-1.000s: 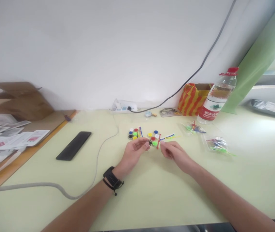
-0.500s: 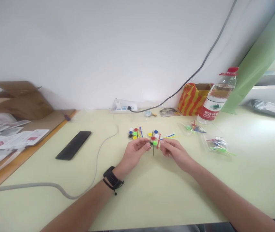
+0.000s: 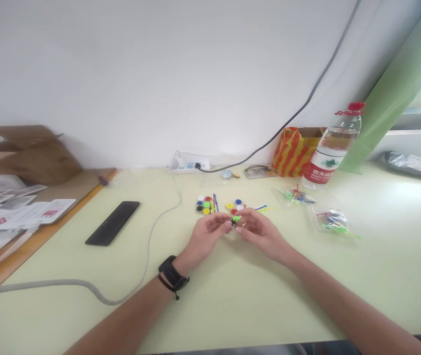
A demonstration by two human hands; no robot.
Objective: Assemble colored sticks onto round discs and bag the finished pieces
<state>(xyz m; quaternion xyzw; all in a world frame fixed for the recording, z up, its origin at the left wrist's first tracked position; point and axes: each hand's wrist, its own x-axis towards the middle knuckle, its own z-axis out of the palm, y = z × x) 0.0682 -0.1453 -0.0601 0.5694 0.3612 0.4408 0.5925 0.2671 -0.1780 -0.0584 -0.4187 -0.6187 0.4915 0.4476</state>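
Observation:
My left hand (image 3: 208, 236), with a black watch on its wrist, pinches a small black piece (image 3: 233, 222) at the middle of the table. My right hand (image 3: 260, 231) meets it from the right, fingertips at the same black piece. A green disc shows just behind the fingertips. Beyond my left hand lies a group of coloured discs (image 3: 206, 204), beside thin coloured sticks (image 3: 215, 202). A second group of discs (image 3: 229, 206) lies behind my right hand, which partly hides it and some blue and yellow sticks (image 3: 261, 207).
A black flat case (image 3: 113, 223) and a grey cable (image 3: 148, 246) lie on the left. Plastic packets (image 3: 332, 220) are on the right. Farther back stand a water bottle (image 3: 331, 153), a striped bag (image 3: 292, 153) and a power strip (image 3: 190, 165).
My right hand has moved left to the black piece and its fingers have turned. The thin dark upright rod seen between my hands before no longer shows. My left hand has hardly moved.

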